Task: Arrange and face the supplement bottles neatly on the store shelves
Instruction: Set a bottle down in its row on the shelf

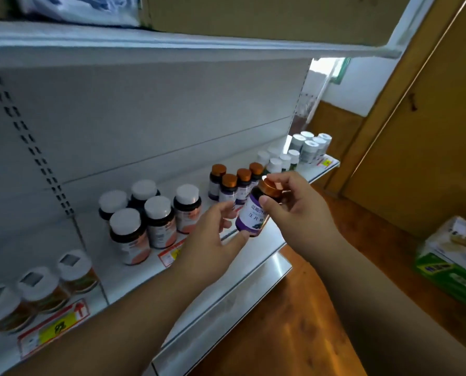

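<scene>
Your right hand [294, 210] grips the purple-label bottle [253, 213] by its copper cap, and your left hand [215, 237] pinches its base, just off the shelf [242, 270] edge. Other groups already stand roughly sorted; this one still needs placing.

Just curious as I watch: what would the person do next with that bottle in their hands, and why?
Probably set the purple-label bottle, held tilted by the right hand and left hand, upright beside the matching copper-capped bottles on the shelf, label outward.
</scene>
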A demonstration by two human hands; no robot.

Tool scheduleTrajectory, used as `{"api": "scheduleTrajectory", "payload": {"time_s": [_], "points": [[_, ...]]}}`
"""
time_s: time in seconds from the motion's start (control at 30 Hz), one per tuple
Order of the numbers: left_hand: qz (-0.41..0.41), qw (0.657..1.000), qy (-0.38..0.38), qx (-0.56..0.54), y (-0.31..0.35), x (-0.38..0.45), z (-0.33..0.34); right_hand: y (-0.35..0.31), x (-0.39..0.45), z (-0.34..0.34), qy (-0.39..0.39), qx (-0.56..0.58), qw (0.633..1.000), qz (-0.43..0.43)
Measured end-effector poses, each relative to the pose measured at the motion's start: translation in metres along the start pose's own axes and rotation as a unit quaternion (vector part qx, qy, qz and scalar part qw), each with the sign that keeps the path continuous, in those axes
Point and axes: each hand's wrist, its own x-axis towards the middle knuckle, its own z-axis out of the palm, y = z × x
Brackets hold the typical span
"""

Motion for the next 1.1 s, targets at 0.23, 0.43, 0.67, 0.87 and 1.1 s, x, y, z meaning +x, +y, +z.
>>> {"api": "scheduleTrajectory", "payload": {"time_s": [0.23, 0.43, 0.67, 0.87, 1.1], "points": [[-0.003, 0.998, 0.048, 0.037, -0.004, 0.092, 0.033, 0.047, 0.113, -0.029, -0.005, -0.036, 0.999, -0.030], [0.029, 0.960, 0.182, 0.209, -0.014, 0.150, 0.047, 0.090, 0.222, -0.014, -0.077, -0.047, 0.988, -0.124], [-0.151, 0.908, 0.088, 0.381, -0.031, 0.197, 0.057, 0.127, 0.296, 0.031, -0.279, -0.097, 0.927, -0.231], [-0.193, 0.886, 0.039, 0.420, -0.046, 0.201, 0.070, 0.158, 0.297, 0.067, -0.385, -0.087, 0.876, -0.276], [-0.181, 0.884, 0.067, 0.427, -0.052, 0.200, 0.074, 0.169, 0.301, 0.078, -0.433, -0.097, 0.848, -0.289]]}}
